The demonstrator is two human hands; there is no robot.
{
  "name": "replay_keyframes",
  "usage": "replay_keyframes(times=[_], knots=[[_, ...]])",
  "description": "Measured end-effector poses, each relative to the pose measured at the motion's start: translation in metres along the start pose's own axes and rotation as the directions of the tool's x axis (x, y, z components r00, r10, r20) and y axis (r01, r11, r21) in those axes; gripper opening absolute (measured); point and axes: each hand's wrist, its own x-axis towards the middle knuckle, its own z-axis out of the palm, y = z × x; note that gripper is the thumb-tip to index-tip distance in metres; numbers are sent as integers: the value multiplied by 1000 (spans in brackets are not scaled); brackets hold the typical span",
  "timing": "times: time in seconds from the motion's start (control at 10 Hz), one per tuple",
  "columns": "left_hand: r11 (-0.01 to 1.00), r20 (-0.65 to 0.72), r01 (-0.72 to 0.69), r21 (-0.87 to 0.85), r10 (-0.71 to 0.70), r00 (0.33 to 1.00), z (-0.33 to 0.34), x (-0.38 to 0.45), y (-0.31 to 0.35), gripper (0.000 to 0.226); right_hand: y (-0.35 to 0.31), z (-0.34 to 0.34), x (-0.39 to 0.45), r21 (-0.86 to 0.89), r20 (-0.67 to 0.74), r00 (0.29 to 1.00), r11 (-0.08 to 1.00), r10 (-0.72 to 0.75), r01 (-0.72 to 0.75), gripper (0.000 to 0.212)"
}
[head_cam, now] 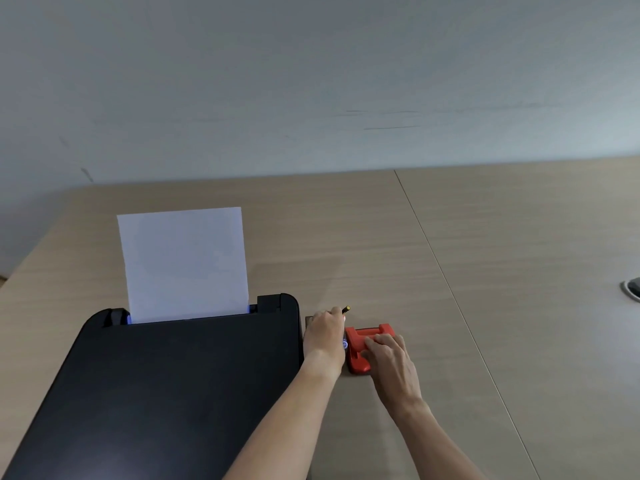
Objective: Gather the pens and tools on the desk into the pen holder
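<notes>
My left hand [325, 336] is closed around a dark pen [346, 309] whose yellow-tipped end sticks out past my fingers, just right of the printer. A small dark container edge [308, 321], possibly the pen holder, shows behind that hand, mostly hidden. My right hand [389, 358] rests on a red hole punch [358, 341] lying on the desk, fingers curled over its top. A small blue-white object [345, 345] peeks out between my two hands; I cannot tell what it is.
A large black printer [166, 386] with a white sheet [183, 265] standing in its feed fills the left side. The wooden desk [485, 271] has a seam running diagonally. A grey cable grommet [632, 288] sits at the right edge. A pale wall lies behind.
</notes>
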Motion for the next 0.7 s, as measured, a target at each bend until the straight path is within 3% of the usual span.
replay_keyframes(times=[0.2, 0.3, 0.4, 0.5, 0.7], knots=[[993, -23, -47, 106, 50, 998, -2, -1, -2, 28, 1, -8, 3, 10, 20, 1000, 1000, -21, 21, 27], [989, -24, -69, 134, 73, 997, -2, -9, -1, 59, 6, -16, -18, 69, -160, 986, 997, 39, -28, 38], [991, -82, -69, 113, 78, 994, -2, -29, 7, 82, 23, -19, -57, 135, -239, 963, 987, 121, -91, 35], [999, -140, 13, 45, -7, 990, -1, -56, 12, 77, 40, -20, -99, 176, -192, 958, 968, 212, -178, 32], [998, -4, 23, -61, -24, 1000, 19, -133, 22, 92, 44, -22, -166, 216, -181, 942, 946, 282, -242, 33]])
